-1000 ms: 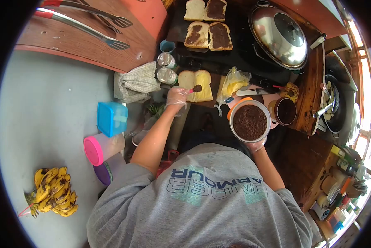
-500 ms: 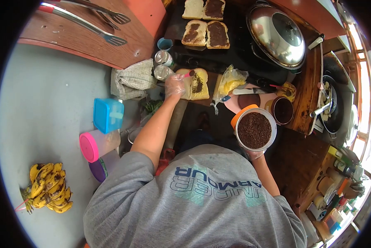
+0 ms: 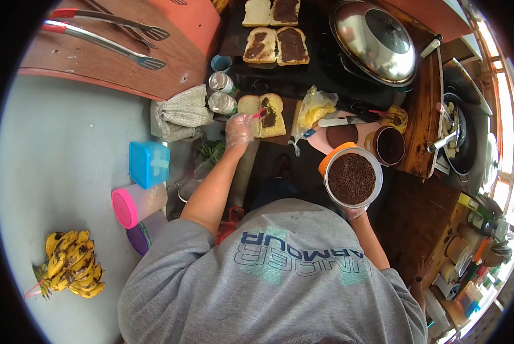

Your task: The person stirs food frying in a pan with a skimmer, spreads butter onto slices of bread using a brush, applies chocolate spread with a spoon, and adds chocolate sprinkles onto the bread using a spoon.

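My left hand (image 3: 239, 129), in a clear plastic glove, is closed around a pink spoon (image 3: 259, 114) over an open pair of bread slices (image 3: 275, 123). The right slice has a yellow spread and dark sprinkles on it; the left one is partly behind my hand. My right hand (image 3: 357, 212), also gloved, holds a round tub of dark sprinkles (image 3: 352, 179) from below, most of its fingers hidden under it. An orange piece (image 3: 331, 158) shows at the tub's rim. Right of the bread lie a bag of yellow spread (image 3: 317, 111) and a spreading knife (image 3: 343, 121).
Four-slice rows aside, chocolate-spread bread (image 3: 292, 45) lies on the dark stove top beside a lidded pan (image 3: 374, 43). A brown jar (image 3: 389, 145) stands at right. Jars (image 3: 221, 104), a cloth (image 3: 182, 113), a blue-lidded box (image 3: 148, 164) and bananas (image 3: 73, 264) are at left.
Dark sprinkles have appeared on the yellow-spread slice. My left hand dipped left, then came back right with the spoon. The tub in my right hand has shifted slightly right and down.
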Available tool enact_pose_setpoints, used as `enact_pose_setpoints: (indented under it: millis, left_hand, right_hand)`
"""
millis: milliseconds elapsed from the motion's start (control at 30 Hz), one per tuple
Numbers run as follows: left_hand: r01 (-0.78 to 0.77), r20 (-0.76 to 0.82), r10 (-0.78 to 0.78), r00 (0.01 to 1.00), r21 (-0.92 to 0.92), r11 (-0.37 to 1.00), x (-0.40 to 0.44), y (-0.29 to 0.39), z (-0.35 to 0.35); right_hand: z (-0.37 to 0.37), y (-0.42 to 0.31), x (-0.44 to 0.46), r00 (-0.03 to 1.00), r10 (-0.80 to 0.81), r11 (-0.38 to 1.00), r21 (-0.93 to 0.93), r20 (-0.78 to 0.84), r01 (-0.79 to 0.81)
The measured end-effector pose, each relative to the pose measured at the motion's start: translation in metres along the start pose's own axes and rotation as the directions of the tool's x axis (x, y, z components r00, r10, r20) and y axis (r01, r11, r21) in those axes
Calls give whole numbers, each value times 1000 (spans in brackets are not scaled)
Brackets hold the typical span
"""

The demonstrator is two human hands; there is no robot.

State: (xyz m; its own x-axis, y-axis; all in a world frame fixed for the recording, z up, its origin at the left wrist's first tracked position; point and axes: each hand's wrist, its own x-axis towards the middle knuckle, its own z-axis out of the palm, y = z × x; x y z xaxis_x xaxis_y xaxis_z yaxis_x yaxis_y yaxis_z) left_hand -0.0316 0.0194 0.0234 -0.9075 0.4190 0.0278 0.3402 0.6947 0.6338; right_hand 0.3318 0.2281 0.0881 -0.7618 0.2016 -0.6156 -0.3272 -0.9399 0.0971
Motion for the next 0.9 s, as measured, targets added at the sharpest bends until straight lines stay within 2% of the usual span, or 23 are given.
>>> enact_pose_setpoints:
  millis: [67, 167, 233, 267, 333, 367, 467, 533, 567, 633, 700, 733, 767, 833, 900]
  left_hand:
    - [-7, -22, 7, 1000, -13, 1000, 9, 7, 4]
    - [29, 62, -34, 998, 83, 996, 24, 23, 6]
    - [-120, 21, 119, 993, 79, 990, 30, 29, 8]
    - [-121, 22, 120, 993, 78, 990, 33, 27, 11]
    - [-265, 17, 267, 964, 195, 944, 37, 23, 18]
    - [-267, 19, 269, 963, 194, 944, 35, 29, 15]
    - [-300, -62, 311, 948, 146, 943, 27, 46, -3]
    - [-348, -224, 337, 914, -9, 937, 22, 66, -29]
    - [-356, -223, 345, 912, -11, 934, 15, 83, -47]
    - [-56, -152, 13, 988, -284, 957, -7, 125, -87]
    - [182, 100, -154, 983, -439, 880, -30, 155, -114]
    - [-71, 105, 124, 987, -408, 910, -46, 187, -134]
    - [-324, 115, 390, 914, -375, 869, -60, 213, -145]
    - [-510, 170, 553, 816, -240, 826, -74, 232, -137]
    - [-629, 60, 677, 734, -315, 710, -77, 232, -113]
  right_hand:
    - [3, 0, 0, 999, -4, 1000, 10, 39, 4]
    - [14, 5, -7, 995, -24, 1000, 5, 101, 23]
    - [16, 6, -9, 991, -41, 999, -9, 124, 42]
    - [13, 5, -8, 994, -37, 999, 11, 102, 36]
    - [5, 4, -5, 996, -35, 999, 32, 81, 33]
    - [4, 5, -4, 997, -33, 998, 55, 65, 29]
    - [8, 8, -4, 996, -24, 998, 53, 89, 19]
    - [15, 10, 1, 991, -19, 999, 28, 132, 15]
    - [16, 9, 5, 994, 12, 999, 39, 112, -17]
    - [12, 6, 14, 994, 43, 999, 1, 98, -44]
    - [17, 7, 25, 992, 44, 999, -8, 115, -43]
    - [20, 8, 31, 991, 34, 999, -19, 129, -32]
    - [24, 9, 36, 989, 25, 999, -30, 143, -21]
    - [38, 15, 46, 969, 95, 988, -140, 229, -63]
    - [53, 21, 53, 954, 126, 986, -143, 271, -89]
